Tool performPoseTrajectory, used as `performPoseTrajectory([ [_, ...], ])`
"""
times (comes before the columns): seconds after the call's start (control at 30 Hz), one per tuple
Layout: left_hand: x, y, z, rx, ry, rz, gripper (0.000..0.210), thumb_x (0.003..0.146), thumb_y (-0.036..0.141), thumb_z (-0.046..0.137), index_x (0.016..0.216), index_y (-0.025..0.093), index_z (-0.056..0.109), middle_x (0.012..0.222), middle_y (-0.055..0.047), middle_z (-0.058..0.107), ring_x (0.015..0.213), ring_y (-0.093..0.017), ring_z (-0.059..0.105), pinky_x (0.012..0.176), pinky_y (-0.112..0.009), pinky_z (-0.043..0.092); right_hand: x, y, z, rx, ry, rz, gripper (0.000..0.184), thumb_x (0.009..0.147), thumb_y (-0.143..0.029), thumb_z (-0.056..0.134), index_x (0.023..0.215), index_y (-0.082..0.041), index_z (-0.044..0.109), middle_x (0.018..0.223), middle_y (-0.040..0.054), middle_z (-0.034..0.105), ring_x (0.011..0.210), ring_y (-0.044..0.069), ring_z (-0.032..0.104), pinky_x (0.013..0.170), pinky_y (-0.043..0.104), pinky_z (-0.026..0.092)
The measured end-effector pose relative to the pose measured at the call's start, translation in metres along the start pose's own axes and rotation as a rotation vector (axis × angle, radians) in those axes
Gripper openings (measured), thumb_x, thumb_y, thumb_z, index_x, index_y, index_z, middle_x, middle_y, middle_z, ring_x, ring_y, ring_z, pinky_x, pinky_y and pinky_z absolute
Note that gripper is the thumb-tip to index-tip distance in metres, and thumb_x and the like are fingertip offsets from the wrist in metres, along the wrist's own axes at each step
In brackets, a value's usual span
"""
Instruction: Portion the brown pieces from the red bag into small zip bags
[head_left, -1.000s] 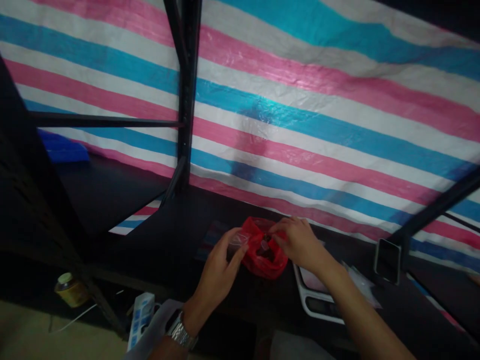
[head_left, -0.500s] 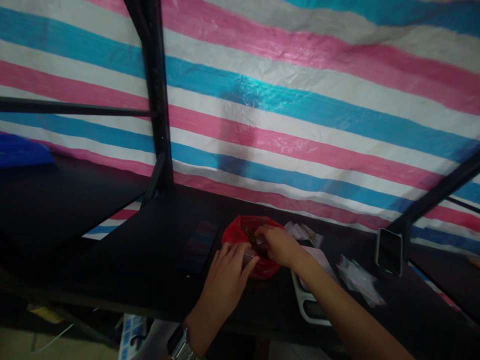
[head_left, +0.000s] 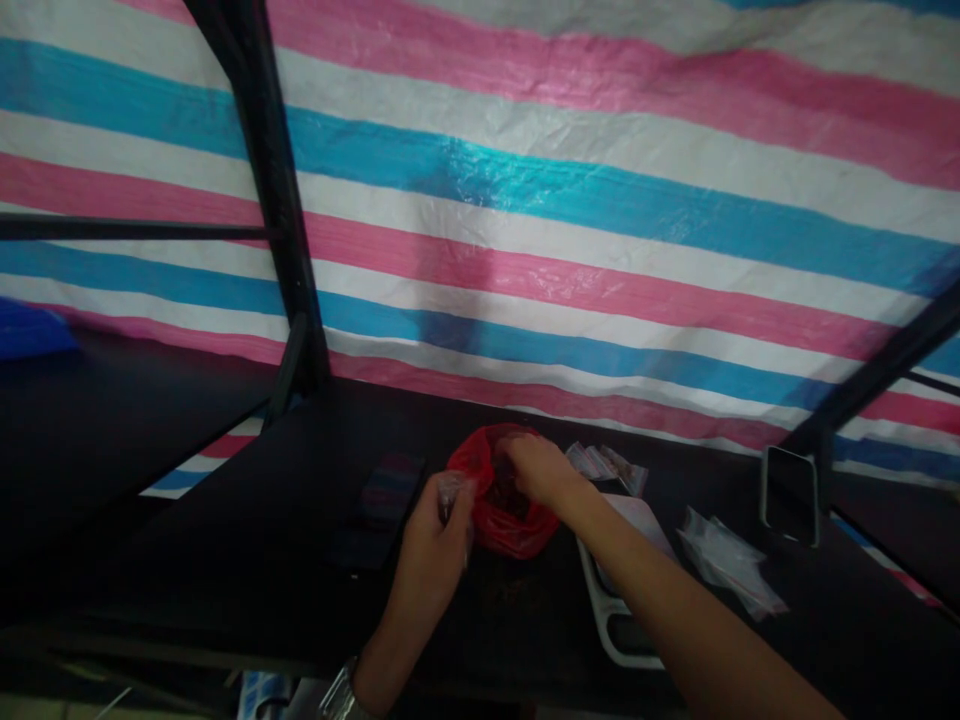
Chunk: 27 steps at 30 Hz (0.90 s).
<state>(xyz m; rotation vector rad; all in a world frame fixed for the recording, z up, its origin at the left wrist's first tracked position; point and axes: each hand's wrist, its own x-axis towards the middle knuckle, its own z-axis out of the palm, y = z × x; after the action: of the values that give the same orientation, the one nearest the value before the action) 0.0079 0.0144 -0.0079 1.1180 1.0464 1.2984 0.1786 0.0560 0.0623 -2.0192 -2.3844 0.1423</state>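
A red plastic bag [head_left: 517, 535] lies open on the black tabletop, with dark, loose contents inside that I cannot make out clearly. My right hand [head_left: 534, 468] reaches into its mouth from the right; its fingers are blurred and partly hidden by the bag. At the bag's left edge, my left hand [head_left: 436, 530] is closed on a small clear plastic bag [head_left: 451, 488], which sticks up between thumb and fingers. Under my right forearm sits a white scale [head_left: 604, 625] with a pale, flat piece [head_left: 637, 515] on top, partly covered by the arm.
Small filled plastic bags [head_left: 607, 465] lie behind the scale. Flat clear bags [head_left: 731, 560] are spread to its right. A phone [head_left: 789, 497] leans against the right frame post. Left of the red bag is a dark glossy panel [head_left: 386, 500]. Striped sheeting [head_left: 562, 270] hangs behind.
My left hand has drawn back left and down from the red bag's mouth with the small clear bag. My right hand has stayed in the red bag. The view has shifted slightly.
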Motion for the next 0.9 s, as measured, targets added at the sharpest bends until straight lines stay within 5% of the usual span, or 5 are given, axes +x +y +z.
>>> performPoseTrajectory([
  [0.13,0.004,0.004,-0.001,-0.12,0.066,-0.084,0.065,0.076,0.078,0.073,0.103,0.019,0.064,0.06,0.009,0.052,0.047,-0.01,0.044,0.043,-0.022,0.035,0.005,0.001,0.006,0.106,-0.009,-0.05,0.048,0.081,0.0,0.065,0.123,-0.018,0.077,0.13,0.0149,0.079,0.127,0.028,0.072,0.103,0.034,0.053],
  [0.33,0.009,0.006,-0.004,-0.264,0.095,-0.125,0.068,0.067,0.08,0.081,0.091,0.021,0.058,0.064,0.009,0.051,0.051,-0.008,0.046,0.047,-0.02,0.038,0.006,-0.006,0.014,0.336,-0.037,-0.137,0.046,0.073,0.002,0.067,0.114,-0.015,0.08,0.119,0.0145,0.083,0.12,0.029,0.075,0.097,0.031,0.055],
  [0.63,0.009,0.004,-0.007,-0.249,0.117,-0.066,0.065,0.072,0.08,0.079,0.09,0.021,0.059,0.062,0.009,0.052,0.049,-0.008,0.044,0.045,-0.019,0.035,-0.002,0.005,0.032,0.758,-0.089,-0.158,0.042,0.074,0.005,0.062,0.104,-0.018,0.077,0.104,0.0059,0.085,0.098,0.023,0.08,0.087,0.031,0.061],
  [0.77,0.008,0.005,-0.009,-0.171,0.13,-0.005,0.066,0.071,0.073,0.085,0.105,0.02,0.065,0.074,0.004,0.064,0.063,-0.013,0.06,0.057,-0.024,0.05,-0.013,0.015,0.034,0.924,-0.073,-0.139,0.034,0.076,0.001,0.063,0.101,-0.019,0.073,0.105,0.0045,0.083,0.102,0.02,0.079,0.094,0.033,0.061],
  [0.9,0.004,0.0,-0.011,0.061,0.051,0.152,0.06,0.088,0.063,0.074,0.13,0.023,0.062,0.115,-0.008,0.075,0.103,-0.025,0.073,0.093,-0.04,0.058,-0.031,0.028,0.028,1.023,-0.002,-0.087,0.032,0.079,-0.005,0.063,0.105,-0.02,0.07,0.105,0.0052,0.081,0.102,0.02,0.078,0.094,0.036,0.061],
])
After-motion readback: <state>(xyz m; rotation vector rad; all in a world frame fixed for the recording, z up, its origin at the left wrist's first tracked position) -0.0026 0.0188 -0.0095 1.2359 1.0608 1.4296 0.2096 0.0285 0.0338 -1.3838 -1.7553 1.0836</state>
